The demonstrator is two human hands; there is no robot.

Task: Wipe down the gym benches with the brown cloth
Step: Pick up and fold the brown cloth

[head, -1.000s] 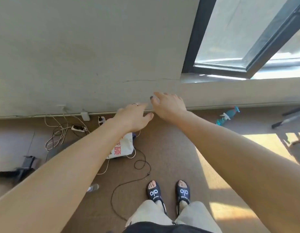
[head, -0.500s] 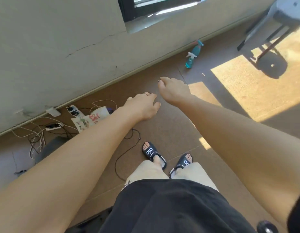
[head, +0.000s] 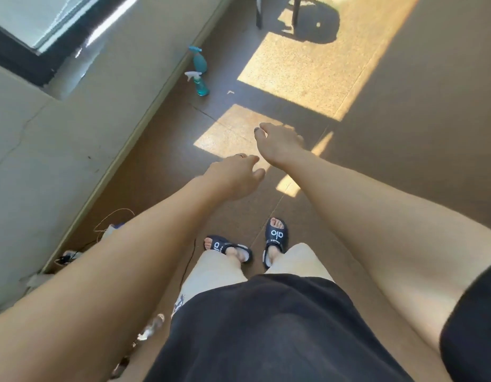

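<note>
- Along the wall's foot, at the far left edge of the brown floor (head: 404,166), two teal spray bottles (head: 201,85) sit close together; the nearer one stands with a white trigger head, and blue liquid shows low inside it. How full the farther bottle is cannot be told.
- No brown cloth or gym bench shows in this view; only dark legs (head: 277,12) of some furniture with their shadow reach in at the floor's far edge.
- Left hand (head: 234,176) is held out over the floor, fingers loosely curled and relaxed, a ring on one finger, holding nothing.
- Right hand (head: 280,143) is stretched just beyond it, fingers drooping and slack, also with nothing in it; the two hands are near each other but apart.
- Sunlit patches lie on the floor under both hands.
- Below, two feet in dark slides (head: 276,238) stand on the floor.
- Tangled cables (head: 112,221) lie by the wall at the left.
</note>
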